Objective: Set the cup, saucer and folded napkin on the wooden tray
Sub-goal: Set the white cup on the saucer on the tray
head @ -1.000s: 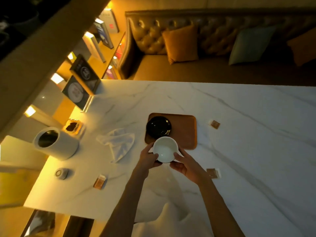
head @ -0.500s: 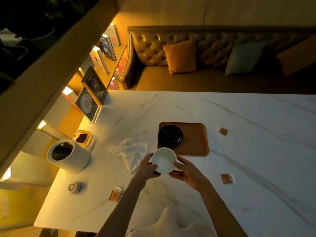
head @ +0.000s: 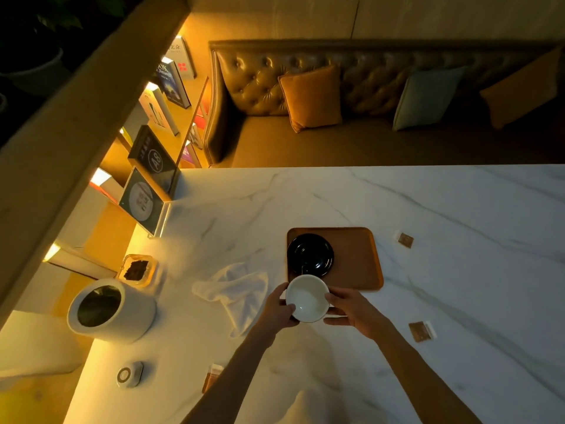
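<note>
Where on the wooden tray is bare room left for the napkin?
On the wooden tray, the right half is bare, between the black saucer and the right rim. The left half is crowded: the saucer fills it, and the cup, gripped by left hand and right hand, is at its near edge.
</note>
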The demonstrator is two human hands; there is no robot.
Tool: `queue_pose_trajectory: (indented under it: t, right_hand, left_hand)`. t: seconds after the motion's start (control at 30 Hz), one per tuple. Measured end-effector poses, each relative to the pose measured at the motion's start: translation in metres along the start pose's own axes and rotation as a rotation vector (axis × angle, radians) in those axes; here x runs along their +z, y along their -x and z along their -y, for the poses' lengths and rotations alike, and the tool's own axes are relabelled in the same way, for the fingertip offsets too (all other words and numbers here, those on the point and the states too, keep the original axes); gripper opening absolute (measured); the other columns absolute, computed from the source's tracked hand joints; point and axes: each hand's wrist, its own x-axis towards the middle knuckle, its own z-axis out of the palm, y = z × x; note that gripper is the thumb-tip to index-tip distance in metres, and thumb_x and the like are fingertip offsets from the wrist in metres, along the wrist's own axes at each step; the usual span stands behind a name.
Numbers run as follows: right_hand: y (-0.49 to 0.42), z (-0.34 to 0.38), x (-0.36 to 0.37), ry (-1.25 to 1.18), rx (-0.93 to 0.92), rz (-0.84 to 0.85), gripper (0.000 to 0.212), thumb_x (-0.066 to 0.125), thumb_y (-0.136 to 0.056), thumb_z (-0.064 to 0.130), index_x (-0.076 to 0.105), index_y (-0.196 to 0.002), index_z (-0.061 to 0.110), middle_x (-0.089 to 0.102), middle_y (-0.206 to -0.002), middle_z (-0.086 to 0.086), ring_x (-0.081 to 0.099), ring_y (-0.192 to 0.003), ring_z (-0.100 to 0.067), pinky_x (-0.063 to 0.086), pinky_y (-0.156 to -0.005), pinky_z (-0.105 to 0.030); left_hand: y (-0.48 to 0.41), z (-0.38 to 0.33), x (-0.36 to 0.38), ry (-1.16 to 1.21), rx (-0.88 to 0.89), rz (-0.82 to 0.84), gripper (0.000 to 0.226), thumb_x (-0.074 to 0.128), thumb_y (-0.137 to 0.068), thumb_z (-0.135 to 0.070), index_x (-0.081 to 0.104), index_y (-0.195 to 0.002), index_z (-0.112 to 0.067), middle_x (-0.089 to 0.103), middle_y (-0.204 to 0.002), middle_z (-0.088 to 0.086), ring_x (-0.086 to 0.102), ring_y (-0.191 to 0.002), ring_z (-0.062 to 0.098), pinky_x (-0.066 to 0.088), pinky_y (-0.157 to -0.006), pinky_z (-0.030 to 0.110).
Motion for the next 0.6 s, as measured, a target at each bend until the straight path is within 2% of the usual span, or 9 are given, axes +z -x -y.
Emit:
queue_pose_trajectory:
  t: [0.13, 0.23, 0.33, 0.43, 0.53, 0.6]
  right_hand:
    - [-0.033, 0.007, -0.009, -0.047, 0.018, 0.012, 0.042, 0.064, -0.090, 0.022, 0.055, -0.131, 0.029, 0.064, -0.123, -0.003, 0.067, -0.108, -0.025, 0.059, -0.085, -0.042]
    - [-0.060, 0.011, -0.018, -0.106, 0.054, -0.013, 0.041, 0.063, -0.090, 0.018, 0.056, -0.129, 0.030, 0.063, -0.121, -0.004, 0.066, -0.108, -0.027, 0.059, -0.081, -0.040]
    - [-0.087, 0.016, -0.030, -0.142, 0.095, -0.043, 0.041, 0.061, -0.091, 0.013, 0.055, -0.128, 0.030, 0.063, -0.119, -0.005, 0.067, -0.105, -0.027, 0.060, -0.078, -0.038]
    - [-0.113, 0.020, -0.041, -0.155, 0.138, -0.089, 0.045, 0.058, -0.093, 0.009, 0.050, -0.135, 0.024, 0.061, -0.123, -0.010, 0.065, -0.108, -0.028, 0.060, -0.081, -0.043]
    - [-0.135, 0.027, -0.050, -0.139, 0.165, -0.124, 0.045, 0.054, -0.094, 0.009, 0.047, -0.138, 0.021, 0.060, -0.119, -0.008, 0.065, -0.106, -0.026, 0.061, -0.080, -0.041]
    - [-0.147, 0.030, -0.055, -0.129, 0.180, -0.136, 0.044, 0.053, -0.096, 0.009, 0.047, -0.138, 0.020, 0.060, -0.115, -0.005, 0.064, -0.104, -0.024, 0.060, -0.079, -0.039]
  left_hand:
    - [-0.033, -0.012, 0.003, 0.030, -0.012, -0.016, 0.052, 0.052, -0.091, 0.000, 0.043, -0.137, -0.022, 0.054, -0.124, 0.017, 0.055, -0.113, 0.034, 0.060, -0.073, 0.034]
    - [-0.061, -0.022, 0.009, 0.023, -0.019, -0.022, 0.049, 0.050, -0.089, 0.001, 0.046, -0.128, -0.028, 0.053, -0.123, 0.015, 0.055, -0.110, 0.031, 0.058, -0.064, 0.027]
    - [-0.090, -0.028, 0.014, 0.007, -0.023, -0.020, 0.049, 0.050, -0.088, 0.001, 0.044, -0.121, -0.033, 0.051, -0.127, 0.012, 0.053, -0.113, 0.030, 0.057, -0.061, 0.024]
    - [-0.121, -0.032, 0.018, -0.005, -0.045, -0.027, 0.052, 0.051, -0.089, 0.002, 0.044, -0.130, -0.029, 0.048, -0.131, 0.011, 0.052, -0.112, 0.026, 0.057, -0.058, 0.020]
    - [-0.150, -0.036, 0.022, -0.028, -0.093, -0.042, 0.060, 0.050, -0.091, 0.002, 0.037, -0.144, -0.022, 0.044, -0.138, 0.012, 0.049, -0.120, 0.029, 0.060, -0.066, 0.026]
    - [-0.166, -0.037, 0.024, -0.046, -0.126, -0.044, 0.062, 0.050, -0.092, 0.001, 0.034, -0.147, -0.022, 0.042, -0.141, 0.012, 0.047, -0.126, 0.032, 0.061, -0.080, 0.038]
